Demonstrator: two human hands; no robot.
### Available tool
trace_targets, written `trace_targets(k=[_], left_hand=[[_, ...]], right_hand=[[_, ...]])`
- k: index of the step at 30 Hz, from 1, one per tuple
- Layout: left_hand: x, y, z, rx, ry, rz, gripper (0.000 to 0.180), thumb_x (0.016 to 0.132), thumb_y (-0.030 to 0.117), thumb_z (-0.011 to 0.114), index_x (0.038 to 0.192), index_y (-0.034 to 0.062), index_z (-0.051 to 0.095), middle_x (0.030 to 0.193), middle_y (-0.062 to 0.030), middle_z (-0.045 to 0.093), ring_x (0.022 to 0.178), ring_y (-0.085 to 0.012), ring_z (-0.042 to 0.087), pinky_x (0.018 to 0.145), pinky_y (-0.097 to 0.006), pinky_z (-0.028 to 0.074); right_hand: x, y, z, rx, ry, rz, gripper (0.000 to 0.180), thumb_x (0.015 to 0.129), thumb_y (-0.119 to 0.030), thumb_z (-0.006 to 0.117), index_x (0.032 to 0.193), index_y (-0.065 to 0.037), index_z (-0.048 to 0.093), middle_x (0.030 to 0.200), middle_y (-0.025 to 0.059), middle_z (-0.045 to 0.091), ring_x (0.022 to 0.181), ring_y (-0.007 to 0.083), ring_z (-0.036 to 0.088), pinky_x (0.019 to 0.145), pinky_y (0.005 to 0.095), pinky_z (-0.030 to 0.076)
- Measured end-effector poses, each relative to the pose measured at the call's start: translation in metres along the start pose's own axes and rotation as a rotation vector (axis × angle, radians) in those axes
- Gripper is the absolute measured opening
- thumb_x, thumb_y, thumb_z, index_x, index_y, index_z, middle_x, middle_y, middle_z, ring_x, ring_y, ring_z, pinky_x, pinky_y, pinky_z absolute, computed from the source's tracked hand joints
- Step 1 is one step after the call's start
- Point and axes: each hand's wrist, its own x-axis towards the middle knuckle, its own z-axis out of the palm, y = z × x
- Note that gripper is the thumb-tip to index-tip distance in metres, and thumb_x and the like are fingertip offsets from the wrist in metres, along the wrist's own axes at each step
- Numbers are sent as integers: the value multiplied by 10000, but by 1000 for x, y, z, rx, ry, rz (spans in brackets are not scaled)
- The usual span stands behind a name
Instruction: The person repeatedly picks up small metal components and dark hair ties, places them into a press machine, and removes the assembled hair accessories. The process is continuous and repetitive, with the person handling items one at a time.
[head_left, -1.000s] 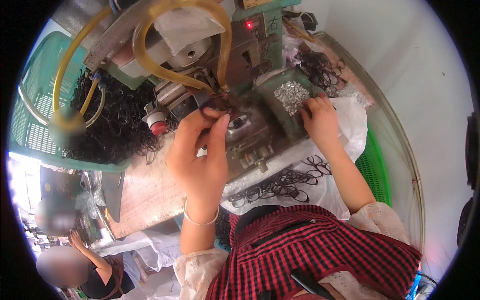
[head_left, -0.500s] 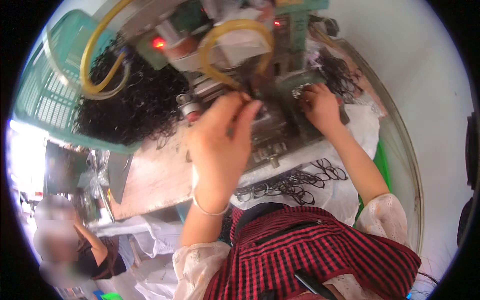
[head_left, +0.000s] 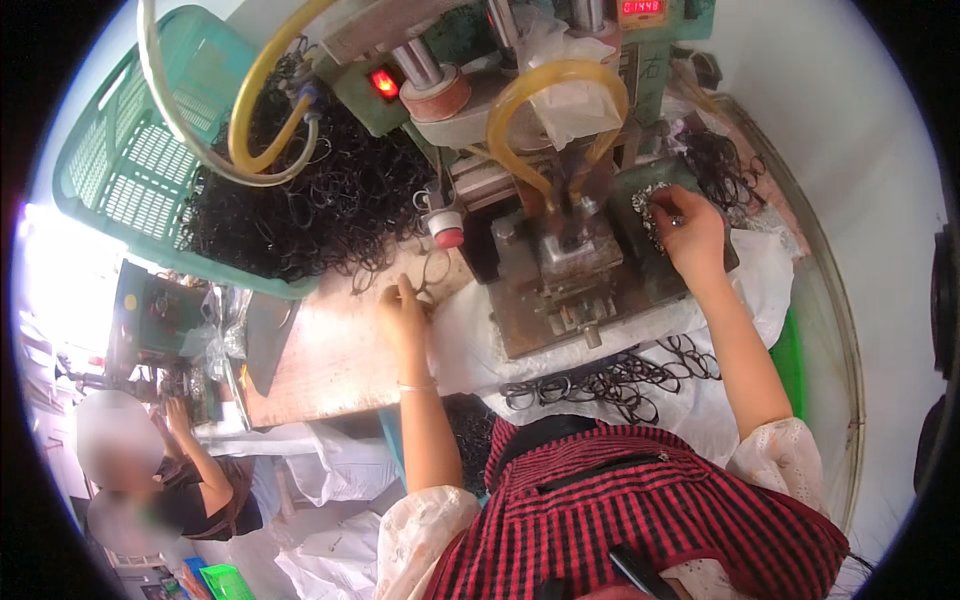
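On the pale wooden tabletop (head_left: 330,355), just beside the left hand (head_left: 404,318), lies a thin, dark loop (head_left: 448,265), roughly round and slender as a cord, between the teal basket (head_left: 180,252) heaped with similar dark loops and the machine's metal base (head_left: 520,325). The small metal pieces (head_left: 645,215) form a bright, silvery, jumbled pile at the base's right side, under the right hand (head_left: 690,235). The left forearm, a pale bracelet (head_left: 416,387) near its wrist, rises almost straight from the lower edge, its fingers bent and pointing away from the body close to the loop; whether they pinch it or merely lie near it cannot be told. The right forearm slants up and leftward, the hand arched, thumb and fingers curled down at the pile; their tips sit close together, but whether they are clamped on a piece is unclear. The right hand covers part of the pile. A yellow hose (head_left: 500,112) and a clear plastic sheet (head_left: 578,105) partly screen the machine's middle, and the upper edge crops its top.
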Motion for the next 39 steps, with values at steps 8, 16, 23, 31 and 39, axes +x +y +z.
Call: trace_targets(k=[8, 16, 23, 31, 39], left_hand=[[16, 9, -52, -509, -168, 23, 147, 948, 144, 614, 986, 18, 547, 658, -93, 650, 488, -116, 576, 430, -225, 422], [7, 35, -27, -418, -107, 109, 253, 1021, 275, 490, 951, 56, 598, 621, 35, 470, 492, -51, 404, 454, -197, 315], [-58, 47, -27, -782, -91, 235, 167, 997, 126, 525, 1117, 9, 533, 866, -62, 610, 779, -140, 619, 684, -270, 517], [-92, 163, -67, -876, -32, 946, 124, 981, 78, 522, 1083, 15, 495, 998, -149, 600, 841, -189, 608, 703, -314, 543], [-122, 177, -95, -1105, -169, 838, 306, 859, -138, 511, 1141, -28, 469, 1058, -209, 646, 836, -294, 703, 729, -403, 613]], right_hand=[[-63, 30, -72, 78, 105, 163, 159, 837, -59, 673, 987, -19, 709, 954, 112, 711, 899, 216, 672, 815, 312, 507], [-29, -77, -49, 330, -75, -318, 96, 817, -29, 696, 904, -42, 733, 879, 77, 716, 810, 219, 665, 734, 306, 502], [-24, -102, -4, 717, -146, 23, 310, 799, 33, 659, 1103, -1, 614, 921, 102, 716, 906, 171, 685, 811, 288, 510], [-27, -113, -4, 1015, -320, 189, 407, 807, 35, 655, 1201, -5, 560, 955, 84, 704, 938, 124, 652, 832, 254, 496], [-37, -110, -40, 599, -295, -257, 463, 811, -32, 589, 1274, -56, 581, 1169, 151, 664, 1134, 297, 618, 997, 404, 460]])
